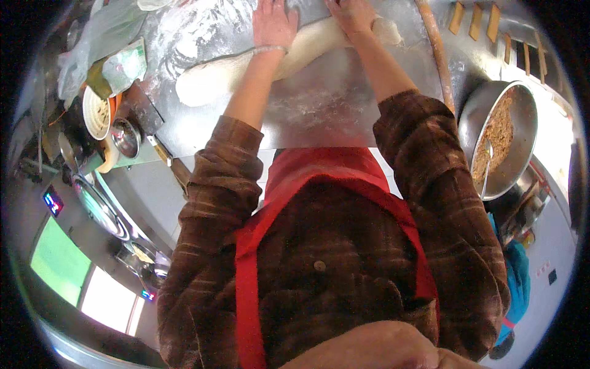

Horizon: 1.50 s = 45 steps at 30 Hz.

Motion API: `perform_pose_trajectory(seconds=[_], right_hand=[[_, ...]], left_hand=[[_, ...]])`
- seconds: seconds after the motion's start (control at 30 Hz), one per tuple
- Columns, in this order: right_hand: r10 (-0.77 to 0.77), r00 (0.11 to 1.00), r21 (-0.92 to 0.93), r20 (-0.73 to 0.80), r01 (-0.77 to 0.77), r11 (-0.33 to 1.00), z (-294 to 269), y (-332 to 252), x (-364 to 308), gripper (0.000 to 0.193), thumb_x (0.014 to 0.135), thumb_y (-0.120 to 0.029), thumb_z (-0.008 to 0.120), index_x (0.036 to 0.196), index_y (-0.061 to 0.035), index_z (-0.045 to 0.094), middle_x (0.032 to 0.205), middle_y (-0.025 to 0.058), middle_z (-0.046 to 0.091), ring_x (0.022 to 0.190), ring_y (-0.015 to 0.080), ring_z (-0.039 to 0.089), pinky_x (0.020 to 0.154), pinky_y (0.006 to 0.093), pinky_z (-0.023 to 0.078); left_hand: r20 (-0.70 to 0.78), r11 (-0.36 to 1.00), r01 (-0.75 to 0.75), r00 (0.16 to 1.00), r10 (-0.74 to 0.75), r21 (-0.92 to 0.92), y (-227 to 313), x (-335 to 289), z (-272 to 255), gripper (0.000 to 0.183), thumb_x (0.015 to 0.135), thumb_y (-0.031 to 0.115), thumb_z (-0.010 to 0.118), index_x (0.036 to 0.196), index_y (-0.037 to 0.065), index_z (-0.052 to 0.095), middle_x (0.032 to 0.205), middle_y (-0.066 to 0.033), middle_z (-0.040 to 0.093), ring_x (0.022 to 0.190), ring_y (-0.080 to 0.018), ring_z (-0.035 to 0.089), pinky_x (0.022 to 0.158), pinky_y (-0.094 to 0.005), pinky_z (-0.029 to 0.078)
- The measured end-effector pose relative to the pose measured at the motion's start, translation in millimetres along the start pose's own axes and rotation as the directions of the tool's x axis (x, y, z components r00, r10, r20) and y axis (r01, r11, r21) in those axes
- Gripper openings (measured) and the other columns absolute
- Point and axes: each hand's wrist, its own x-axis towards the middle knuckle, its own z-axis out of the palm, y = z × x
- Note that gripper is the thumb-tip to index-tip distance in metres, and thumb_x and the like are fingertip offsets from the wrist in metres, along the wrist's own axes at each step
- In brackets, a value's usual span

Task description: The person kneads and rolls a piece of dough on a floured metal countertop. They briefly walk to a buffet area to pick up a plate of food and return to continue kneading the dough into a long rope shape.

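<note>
A long, pale roll of dough (209, 83) lies slantwise across the floury metal worktop (326, 111), its left end nearer me. My left hand (275, 26) reaches over the roll, flat with its fingers stretched away from me, a thin band round the wrist. On the right part of the dough rests my right hand (354, 17), thumb held apart; the top edge cuts off its other fingertips. Neither hand grips a tool. Loose flour (203, 24) is scattered behind the roll on the left.
A long wooden rolling pin (435, 49) lies right of the dough. Beyond it, a big metal bowl (528, 123) holds brown crumbly filling (498, 129) and a spoon (487, 169). At left are a cleaver (142, 107), a small metal bowl (126, 136) and plastic bags (101, 46).
</note>
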Motion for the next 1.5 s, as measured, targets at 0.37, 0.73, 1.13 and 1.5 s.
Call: perform_pose_trajectory(seconds=[0.37,0.73,1.13,1.5], right_hand=[[-0.506,0.848,-0.094,0.155,0.523,0.847,-24.6,29.2,-164.6,0.014,0.076,-0.027,0.058,0.076,-0.0136,0.064,0.081,0.0063,0.062,0.078,0.0268,0.06,0.067,0.0387,0.048],[-0.286,0.955,0.006,-0.079,0.288,0.958,-2.9,-3.9,-48.2,0.025,0.084,-0.033,0.05,0.088,-0.009,0.058,0.083,0.0114,0.06,0.077,0.0336,0.056,0.066,0.0439,0.044],[0.204,0.979,-0.027,-0.003,-0.204,0.979,27.3,-26.7,-87.7,0.03,0.086,-0.037,0.048,0.087,-0.01,0.062,0.084,0.0096,0.062,0.075,0.0308,0.058,0.068,0.039,0.045],[-0.167,0.853,-0.428,-0.494,-0.071,0.901,104.8,-46.6,-121.6,0.019,0.084,-0.031,0.049,0.094,-0.0186,0.06,0.101,-0.0012,0.059,0.1,0.0226,0.052,0.09,0.0405,0.031]], left_hand=[[0.129,0.997,-0.042,0.991,0.033,0.064,67.5,-108.1,-50.2,0.033,0.085,0.028,0.047,0.116,0.02,0.055,0.129,-0.0034,0.047,0.118,-0.0237,0.043,0.099,-0.0458,0.03],[0.123,0.975,-0.096,0.99,0.072,0.2,34.0,13.7,-17.3,0.043,0.085,0.026,0.046,0.126,0.012,0.044,0.129,-0.0097,0.044,0.12,-0.0289,0.039,0.101,-0.0452,0.028],[0.306,0.908,0.084,0.951,0.05,-0.409,25.6,-41.1,-50.1,0.046,0.078,0.012,0.051,0.124,0.013,0.044,0.122,-0.0087,0.048,0.109,-0.0293,0.047,0.095,-0.0428,0.036],[0.027,0.682,0.017,1.0,0.004,-0.731,-23.5,-86.6,-122.2,0.045,0.076,-0.003,0.047,0.119,0.007,0.047,0.114,-0.012,0.053,0.103,-0.0312,0.051,0.085,-0.0385,0.044]])
